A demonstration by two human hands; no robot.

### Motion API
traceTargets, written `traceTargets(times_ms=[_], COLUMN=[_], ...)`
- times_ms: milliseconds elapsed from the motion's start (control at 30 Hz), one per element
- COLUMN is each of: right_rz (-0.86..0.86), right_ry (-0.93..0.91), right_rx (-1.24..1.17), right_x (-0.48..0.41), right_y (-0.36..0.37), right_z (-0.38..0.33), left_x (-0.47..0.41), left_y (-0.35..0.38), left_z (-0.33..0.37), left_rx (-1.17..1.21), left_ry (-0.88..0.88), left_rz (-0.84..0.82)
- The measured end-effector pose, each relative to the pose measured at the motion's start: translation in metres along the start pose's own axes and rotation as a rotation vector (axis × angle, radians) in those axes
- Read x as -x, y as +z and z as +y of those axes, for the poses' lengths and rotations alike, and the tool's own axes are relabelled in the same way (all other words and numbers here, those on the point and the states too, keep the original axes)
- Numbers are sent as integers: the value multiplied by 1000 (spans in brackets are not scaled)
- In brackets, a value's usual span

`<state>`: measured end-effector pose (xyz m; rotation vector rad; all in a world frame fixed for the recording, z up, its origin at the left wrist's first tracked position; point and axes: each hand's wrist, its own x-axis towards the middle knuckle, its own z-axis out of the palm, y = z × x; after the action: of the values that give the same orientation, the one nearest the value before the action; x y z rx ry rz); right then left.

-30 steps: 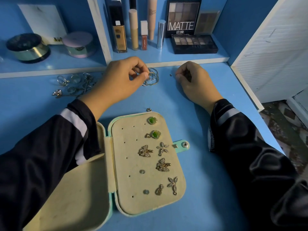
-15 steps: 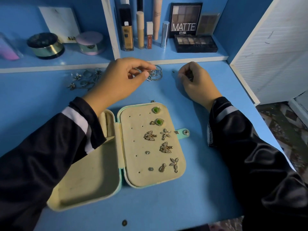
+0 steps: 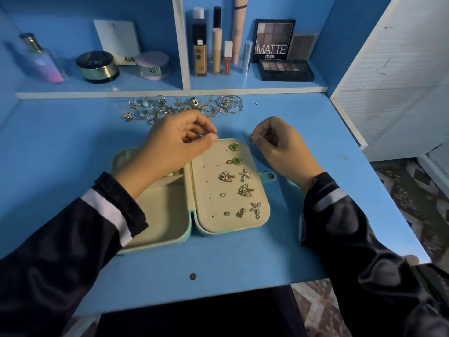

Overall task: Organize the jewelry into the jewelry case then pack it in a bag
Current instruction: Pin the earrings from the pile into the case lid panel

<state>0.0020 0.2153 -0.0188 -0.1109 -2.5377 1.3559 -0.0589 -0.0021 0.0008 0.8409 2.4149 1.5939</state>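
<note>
Left hand (image 3: 179, 147) pinches its fingers together over our open mint-green, cream-lined jewelry case (image 3: 206, 205) on the blue counter (image 3: 73, 142), on what we can't tell. Tiny gold stud earrings (image 3: 246, 190): light, fiddly, we'd grip edges. Right hand (image 3: 279, 147) curled, same deal.

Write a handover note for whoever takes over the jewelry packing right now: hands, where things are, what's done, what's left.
Left hand: thumb and forefinger pinched over the case's top edge; anything held is too small to see.
Right hand: curled and pinched likewise, just right of the case.
Case: open flat on the desk, several earrings pinned in its right panel.
Pile of rings and chains at the desk's back; one stud lies to its right.
Done: some earrings pinned.
Left: the pile, closing the case, bagging it. No bag in view.
</note>
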Motion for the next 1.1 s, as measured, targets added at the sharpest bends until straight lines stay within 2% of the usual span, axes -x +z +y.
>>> traceTargets(times_ms=[233,867,1100], right_rz=[8,-1,24], right_ry=[-8,-15,-26], right_rx=[-41,-101,-250], right_x=[21,23,23], right_y=[9,7,7], right_z=[-7,-5,-10], left_x=[29,37,34], left_y=[-2,-3,-4], left_z=[9,10,9], left_rx=[-121,-71,-88], left_ry=[-11,-77,-82], left_rz=[30,29,-46])
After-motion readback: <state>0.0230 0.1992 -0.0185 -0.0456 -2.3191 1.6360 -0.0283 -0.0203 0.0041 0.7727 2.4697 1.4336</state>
